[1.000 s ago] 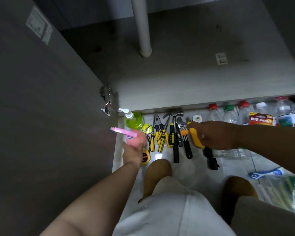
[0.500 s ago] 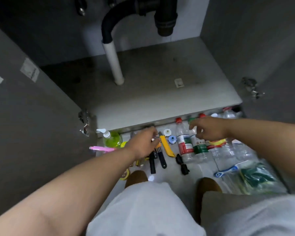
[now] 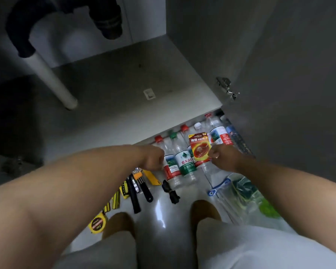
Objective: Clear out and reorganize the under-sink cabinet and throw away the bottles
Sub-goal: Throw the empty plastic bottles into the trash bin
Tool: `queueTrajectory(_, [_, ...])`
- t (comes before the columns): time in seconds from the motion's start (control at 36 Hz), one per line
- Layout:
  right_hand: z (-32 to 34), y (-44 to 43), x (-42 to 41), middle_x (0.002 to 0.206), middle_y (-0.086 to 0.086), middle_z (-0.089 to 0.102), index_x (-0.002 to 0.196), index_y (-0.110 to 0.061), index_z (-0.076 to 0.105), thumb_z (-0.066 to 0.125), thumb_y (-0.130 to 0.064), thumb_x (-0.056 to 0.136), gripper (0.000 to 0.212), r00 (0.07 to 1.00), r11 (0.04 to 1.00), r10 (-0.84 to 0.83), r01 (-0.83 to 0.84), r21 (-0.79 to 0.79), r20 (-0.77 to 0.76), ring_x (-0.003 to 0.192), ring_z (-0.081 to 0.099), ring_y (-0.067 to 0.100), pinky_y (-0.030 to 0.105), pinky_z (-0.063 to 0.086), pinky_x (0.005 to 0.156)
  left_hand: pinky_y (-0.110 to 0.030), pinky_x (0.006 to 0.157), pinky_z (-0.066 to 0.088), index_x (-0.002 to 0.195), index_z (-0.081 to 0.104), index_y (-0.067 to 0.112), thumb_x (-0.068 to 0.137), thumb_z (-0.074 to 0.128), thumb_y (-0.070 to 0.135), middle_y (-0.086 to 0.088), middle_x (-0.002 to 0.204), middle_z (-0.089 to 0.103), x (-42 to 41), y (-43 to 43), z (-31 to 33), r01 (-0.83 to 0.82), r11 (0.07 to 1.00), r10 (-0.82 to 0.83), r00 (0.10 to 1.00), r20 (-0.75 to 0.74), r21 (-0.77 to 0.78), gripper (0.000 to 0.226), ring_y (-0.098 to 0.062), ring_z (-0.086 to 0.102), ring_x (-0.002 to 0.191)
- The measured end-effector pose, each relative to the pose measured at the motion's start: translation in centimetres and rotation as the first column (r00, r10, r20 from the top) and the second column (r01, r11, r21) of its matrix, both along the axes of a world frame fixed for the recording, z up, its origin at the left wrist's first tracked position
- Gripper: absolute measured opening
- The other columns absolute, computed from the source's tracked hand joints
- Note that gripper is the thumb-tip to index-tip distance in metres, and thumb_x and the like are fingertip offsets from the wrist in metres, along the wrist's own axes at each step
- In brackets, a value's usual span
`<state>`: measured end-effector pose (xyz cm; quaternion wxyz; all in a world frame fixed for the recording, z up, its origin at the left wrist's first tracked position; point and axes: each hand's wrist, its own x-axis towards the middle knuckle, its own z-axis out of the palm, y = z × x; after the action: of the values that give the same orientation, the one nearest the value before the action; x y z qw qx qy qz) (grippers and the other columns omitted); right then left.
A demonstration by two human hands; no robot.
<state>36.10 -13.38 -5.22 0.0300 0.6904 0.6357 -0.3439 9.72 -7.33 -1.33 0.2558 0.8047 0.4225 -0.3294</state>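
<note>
While both forearms reached forward over the floor [image 3: 163, 214], the left hand [image 3: 154, 159] was curled into a loose fist beside the red-capped bottle [image 3: 168, 164], touching or nearly so; couldn't tell if it grasped anything. Right hand [image 3: 222, 157] was also curled, fingers at the edge of the red packet [image 3: 199, 149] lying on the bottles; grip unclear. Bottles [image 3: 184, 162] lay in a row on the floor, caps toward the cabinet base [image 3: 114, 98], which looked bare. Hand tools [image 3: 136, 191] lay left of the bottles, yellow tape measure [image 3: 97, 224] nearer the knees. Clear bag with green contents [image 3: 246, 199] sat at right. White drain pipe [image 3: 50, 78] stood inside the cabinet, door [image 3: 289, 94] open.
</note>
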Motion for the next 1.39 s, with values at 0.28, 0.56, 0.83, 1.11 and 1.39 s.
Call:
queueTrajectory(0.28, [-6.1, -0.5, -6.4, 0.121, 0.013, 0.066, 0.128, -0.014, 0.056, 0.065, -0.035, 0.09, 0.045, 0.999, 0.999, -0.046, 0.046, -0.01, 0.001, 0.109, 0.064, 0.031, 0.041, 0.053, 0.092, -0.036, 0.077, 0.055, 0.152, 0.009, 0.014, 0.087, 0.075, 0.034, -0.018, 0.121, 0.063, 2.3, -3.3, -9.9, -0.778, 0.571, 0.82, 0.528, 0.221, -0.263, 0.095, -0.029, 0.065, 0.096])
queueTrajectory(0.56, [-9.8, 0.4, -9.6, 0.134, 0.018, 0.05, 0.143, -0.009, 0.029, 0.068, -0.054, 0.084, 0.083, 0.955, 0.951, -0.284, 0.291, -0.1, 0.081, 0.122, 0.055, 0.036, 0.047, 0.05, 0.098, -0.039, 0.096, 0.052, 0.153, 0.02, 0.008, 0.089, 0.074, 0.04, -0.017, 0.135, 0.057, 3.0, -5.0, -13.9, -0.877, 0.257, 0.957, 0.173, 0.234, -0.405, 0.089, -0.032, 0.06, 0.117])
queueTrajectory(0.83, [-8.5, 0.8, -7.1, 0.115, 0.004, 0.067, 0.127, -0.017, 0.056, 0.074, -0.034, 0.083, 0.05, 0.692, 0.759, -0.634, 0.469, -0.451, -0.347, 0.099, 0.065, 0.019, 0.037, 0.057, 0.081, -0.051, 0.08, 0.063, 0.122, 0.061, 0.016, 0.077, 0.085, 0.042, -0.009, 0.109, 0.075, 1.1, -4.1, -10.5, -0.741, 0.085, 0.992, -0.003, 0.129, -0.666, 0.058, -0.025, 0.076, 0.093])
queueTrajectory(1.11, [3.9, -2.9, -3.7, 0.125, -0.006, 0.062, 0.132, -0.04, 0.039, 0.071, -0.014, 0.082, 0.064, 0.591, 0.806, -0.588, 0.482, -0.342, -0.552, 0.118, 0.057, 0.018, 0.045, 0.048, 0.1, -0.031, 0.071, 0.059, 0.137, 0.045, 0.018, 0.078, 0.083, 0.005, -0.006, 0.118, 0.072, 2.8, -3.7, 1.2, -0.606, 0.409, 0.912, 0.263, 0.314, -0.683, 0.071, -0.021, 0.073, 0.102])
queueTrajectory(1.39, [16.3, -9.6, 0.6, 0.104, -0.002, 0.076, 0.109, -0.033, 0.067, 0.081, -0.032, 0.08, 0.032, 0.441, 0.74, -0.462, 0.67, -0.06, -0.769, 0.1, 0.072, 0.018, 0.038, 0.06, 0.084, -0.034, 0.086, 0.058, 0.131, 0.051, 0.036, 0.081, 0.081, 0.042, 0.007, 0.114, 0.074, 8.3, -6.5, 14.7, -0.427, 0.688, 0.725, 0.44, 0.53, -0.586, 0.058, -0.013, 0.071, 0.104])
